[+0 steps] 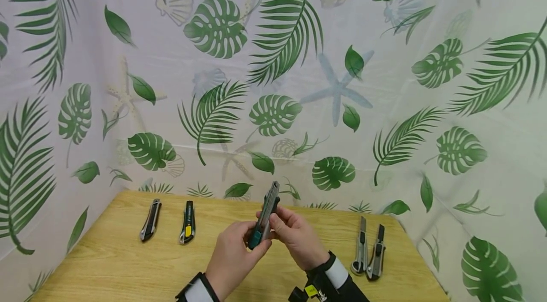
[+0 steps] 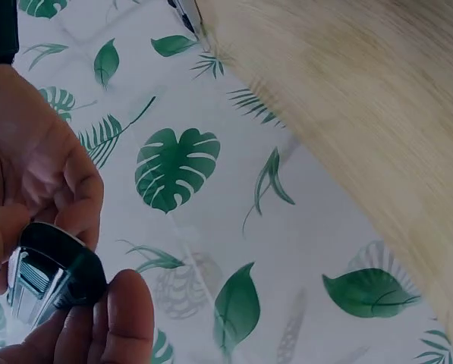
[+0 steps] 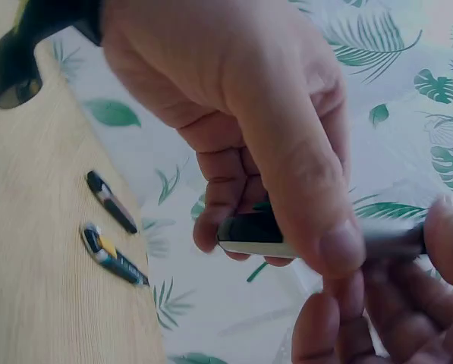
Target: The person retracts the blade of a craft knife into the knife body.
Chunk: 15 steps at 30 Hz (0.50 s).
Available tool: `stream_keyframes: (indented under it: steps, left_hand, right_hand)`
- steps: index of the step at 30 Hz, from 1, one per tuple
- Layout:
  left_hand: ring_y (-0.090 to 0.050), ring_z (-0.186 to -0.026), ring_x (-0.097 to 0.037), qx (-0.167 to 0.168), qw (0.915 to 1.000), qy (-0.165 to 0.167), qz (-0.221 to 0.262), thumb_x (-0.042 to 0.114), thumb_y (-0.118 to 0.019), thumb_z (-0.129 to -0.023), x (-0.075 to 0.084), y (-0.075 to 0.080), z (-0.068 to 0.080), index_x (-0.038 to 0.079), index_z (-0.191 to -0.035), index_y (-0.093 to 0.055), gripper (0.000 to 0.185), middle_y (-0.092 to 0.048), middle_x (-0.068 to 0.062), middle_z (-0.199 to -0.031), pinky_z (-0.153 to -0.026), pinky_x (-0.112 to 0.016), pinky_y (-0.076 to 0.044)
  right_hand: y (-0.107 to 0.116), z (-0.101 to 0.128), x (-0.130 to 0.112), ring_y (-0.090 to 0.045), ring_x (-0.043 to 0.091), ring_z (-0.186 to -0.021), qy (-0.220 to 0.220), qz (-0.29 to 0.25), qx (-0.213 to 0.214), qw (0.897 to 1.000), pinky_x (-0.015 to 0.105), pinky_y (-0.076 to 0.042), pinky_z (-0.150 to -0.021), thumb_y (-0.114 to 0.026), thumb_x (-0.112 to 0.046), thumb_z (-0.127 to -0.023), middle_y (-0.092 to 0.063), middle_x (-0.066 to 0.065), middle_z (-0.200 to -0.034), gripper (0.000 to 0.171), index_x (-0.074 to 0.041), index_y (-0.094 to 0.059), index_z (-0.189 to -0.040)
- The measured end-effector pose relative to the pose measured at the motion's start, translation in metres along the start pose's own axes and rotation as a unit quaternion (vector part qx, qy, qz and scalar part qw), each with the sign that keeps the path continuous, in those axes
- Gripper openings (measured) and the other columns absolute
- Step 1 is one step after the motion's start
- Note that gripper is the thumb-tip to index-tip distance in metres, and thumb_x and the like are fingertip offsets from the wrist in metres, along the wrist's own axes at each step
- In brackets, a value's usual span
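Observation:
A grey box cutter with a dark teal end (image 1: 268, 212) is held above the table, tilted, its grey tip pointing up and away. My left hand (image 1: 237, 252) grips its lower teal end between thumb and fingers. Higher up the handle, my right hand (image 1: 299, 238) pinches it with the thumb on the near side. The right wrist view shows the thumb pressed along the cutter's pale side (image 3: 260, 248), with fingers beneath. In the left wrist view the dark rounded end (image 2: 63, 258) sits between fingers. Whether any blade is out cannot be seen.
On the wooden table (image 1: 128, 268) lie a black-and-silver box cutter (image 1: 150, 220) and a black one with a yellow patch (image 1: 188, 223), both at left. Two silver-and-black cutters, one slimmer (image 1: 361, 247) and one darker (image 1: 376, 254), lie side by side at right. A leaf-print curtain (image 1: 273, 150) hangs behind.

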<state>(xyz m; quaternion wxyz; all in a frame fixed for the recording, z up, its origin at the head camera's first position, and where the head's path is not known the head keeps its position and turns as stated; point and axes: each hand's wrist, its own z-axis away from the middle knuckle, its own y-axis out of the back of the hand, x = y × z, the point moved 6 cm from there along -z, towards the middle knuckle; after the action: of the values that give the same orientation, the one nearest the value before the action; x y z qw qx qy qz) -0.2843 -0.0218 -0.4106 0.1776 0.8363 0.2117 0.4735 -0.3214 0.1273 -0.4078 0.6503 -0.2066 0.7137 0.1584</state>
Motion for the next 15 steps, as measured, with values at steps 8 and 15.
stream_keyframes:
  steps: [8,15]
  left_hand:
    - [-0.050,-0.047,-0.008,-0.029,0.9925,0.108,-0.048,0.027,-0.080,-0.087,-0.068,-0.014,-0.038,0.007,-0.079,-0.066,0.025,-0.058,0.005,-0.061,-0.043,-0.025,-0.041]
    - [-0.046,-0.043,-0.015,-0.051,0.9729,0.169,-0.150,0.019,-0.077,-0.085,-0.122,-0.012,-0.054,0.007,-0.062,-0.057,0.033,-0.050,-0.001,-0.052,-0.042,-0.027,-0.035]
  right_hand:
    - [0.026,0.006,0.029,-0.065,0.024,-0.099,-0.065,0.121,0.084,0.987,0.037,-0.056,-0.082,-0.058,-0.037,-0.105,-0.067,0.013,-0.125,0.052,0.003,-0.057,-0.138]
    - [0.036,0.018,0.052,-0.066,0.025,-0.097,-0.092,0.143,0.064,0.983,0.039,-0.056,-0.082,-0.059,-0.035,-0.104,-0.070,0.008,-0.116,0.047,0.002,-0.061,-0.133]
